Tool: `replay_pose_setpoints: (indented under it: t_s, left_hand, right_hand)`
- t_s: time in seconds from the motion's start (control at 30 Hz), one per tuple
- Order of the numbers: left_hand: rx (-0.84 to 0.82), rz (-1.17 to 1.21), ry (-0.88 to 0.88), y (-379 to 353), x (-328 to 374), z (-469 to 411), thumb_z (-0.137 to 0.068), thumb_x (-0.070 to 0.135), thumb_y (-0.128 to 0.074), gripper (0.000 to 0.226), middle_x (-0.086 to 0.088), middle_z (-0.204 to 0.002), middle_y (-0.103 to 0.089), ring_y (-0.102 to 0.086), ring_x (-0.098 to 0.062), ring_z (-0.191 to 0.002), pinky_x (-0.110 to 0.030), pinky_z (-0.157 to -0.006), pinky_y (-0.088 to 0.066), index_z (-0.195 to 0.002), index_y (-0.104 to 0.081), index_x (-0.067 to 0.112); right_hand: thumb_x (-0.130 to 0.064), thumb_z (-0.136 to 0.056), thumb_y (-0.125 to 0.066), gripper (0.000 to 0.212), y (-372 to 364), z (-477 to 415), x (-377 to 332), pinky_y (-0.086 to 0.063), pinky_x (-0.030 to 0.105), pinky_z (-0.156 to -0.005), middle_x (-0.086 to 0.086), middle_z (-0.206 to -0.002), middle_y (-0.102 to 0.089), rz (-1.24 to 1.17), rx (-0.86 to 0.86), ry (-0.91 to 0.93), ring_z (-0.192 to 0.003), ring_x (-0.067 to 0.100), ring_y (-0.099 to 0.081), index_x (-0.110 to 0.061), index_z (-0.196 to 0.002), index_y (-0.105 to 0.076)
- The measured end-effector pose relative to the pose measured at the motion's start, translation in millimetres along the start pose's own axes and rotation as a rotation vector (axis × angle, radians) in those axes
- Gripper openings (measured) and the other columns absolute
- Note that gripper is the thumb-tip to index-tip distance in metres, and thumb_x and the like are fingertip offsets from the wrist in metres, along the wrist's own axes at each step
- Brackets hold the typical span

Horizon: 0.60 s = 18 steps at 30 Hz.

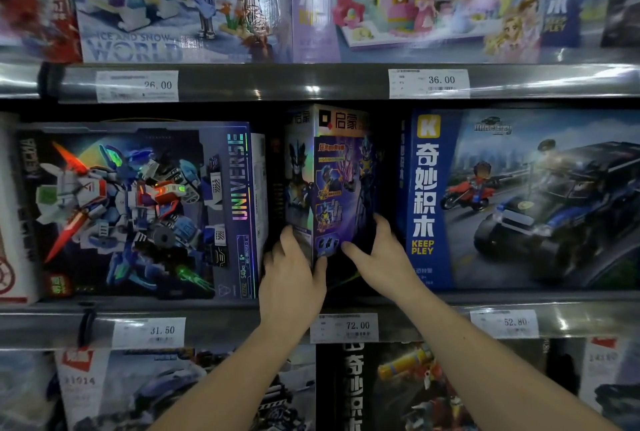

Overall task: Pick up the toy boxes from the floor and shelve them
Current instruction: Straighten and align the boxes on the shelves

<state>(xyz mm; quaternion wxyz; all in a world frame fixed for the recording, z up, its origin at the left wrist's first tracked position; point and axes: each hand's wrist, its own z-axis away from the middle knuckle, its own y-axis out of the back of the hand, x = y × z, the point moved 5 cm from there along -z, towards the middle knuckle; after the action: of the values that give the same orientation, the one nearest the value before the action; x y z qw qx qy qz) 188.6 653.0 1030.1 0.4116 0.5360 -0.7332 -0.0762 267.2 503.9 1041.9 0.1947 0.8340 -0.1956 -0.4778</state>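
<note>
A purple toy box (332, 181) is seen upright at the centre of the frame, on the middle shelf (207, 321), turned so that one vertical corner faces the camera. It is set in the gap between a mecha box (131, 208) at centre left and a blue car box (519, 198) at centre right; whether it touches either one cannot be told, as the gap is dark.

The box is gripped low down by both hands. The left hand (294, 278) is placed on the left face, its fingers (289, 240) laid upward along that face and the thumb hooked over the near corner. The right hand (384, 257) is placed on the right face, with the thumb stretched leftward across the lower part and the fingers (381, 226) curled round the far edge.

Just below the hands, a price tag (344, 326) marked 72.00 is fixed to the shelf rail. In the upper part of the frame, a snow-themed box (173, 4) and a princess box (415, 0) are stood side by side on the shelf above. More boxes are shown along the bottom of the frame, partly hidden by the forearms
</note>
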Motion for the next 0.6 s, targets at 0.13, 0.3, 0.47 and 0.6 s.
replay_pose_setpoints:
  t_s: [0.13, 0.3, 0.47, 0.6]
  left_hand:
    - [-0.015, -0.017, -0.030, 1, 2, 6, -0.097, 0.036, -0.054, 0.074, -0.015, -0.143, -0.043, -0.041, -0.034, -0.131, -0.041, -0.091, -0.048, -0.152, -0.015, 0.006]
    - [-0.012, -0.057, -0.058, 7, 5, 15, -0.100, 0.034, -0.048, 0.073, -0.015, -0.146, -0.039, -0.036, -0.031, -0.134, -0.038, -0.099, -0.045, -0.154, -0.009, 0.004]
    - [-0.008, -0.072, -0.051, 8, 8, 14, -0.100, 0.032, -0.048, 0.071, -0.016, -0.145, -0.039, -0.038, -0.031, -0.132, -0.037, -0.099, -0.043, -0.153, -0.010, 0.003]
    - [-0.016, -0.070, -0.051, 9, 8, 13, -0.101, 0.030, -0.047, 0.070, -0.016, -0.144, -0.040, -0.038, -0.031, -0.131, -0.038, -0.099, -0.043, -0.153, -0.009, 0.003]
  right_hand:
    - [-0.041, -0.092, -0.064, 0.087, 1, 5, -2, -0.039, 0.037, -0.105, 0.012, -0.155, -0.033, 0.058, 0.040, 0.040, -0.136, 0.028, -0.041, -0.015, -0.156, -0.013]
    - [-0.048, -0.091, -0.061, 0.084, 2, 18, -9, -0.045, 0.041, -0.101, 0.011, -0.155, -0.033, 0.126, 0.151, 0.161, -0.134, 0.029, -0.043, -0.015, -0.155, -0.017]
    - [-0.054, -0.090, -0.059, 0.082, 1, 23, -13, -0.046, 0.042, -0.101, 0.005, -0.156, -0.032, 0.098, 0.156, 0.208, -0.136, 0.025, -0.041, -0.018, -0.153, -0.020]
    - [-0.052, -0.091, -0.060, 0.080, 0, 24, -15, -0.044, 0.041, -0.104, 0.005, -0.156, -0.030, 0.084, 0.141, 0.213, -0.138, 0.024, -0.038, -0.019, -0.153, -0.021]
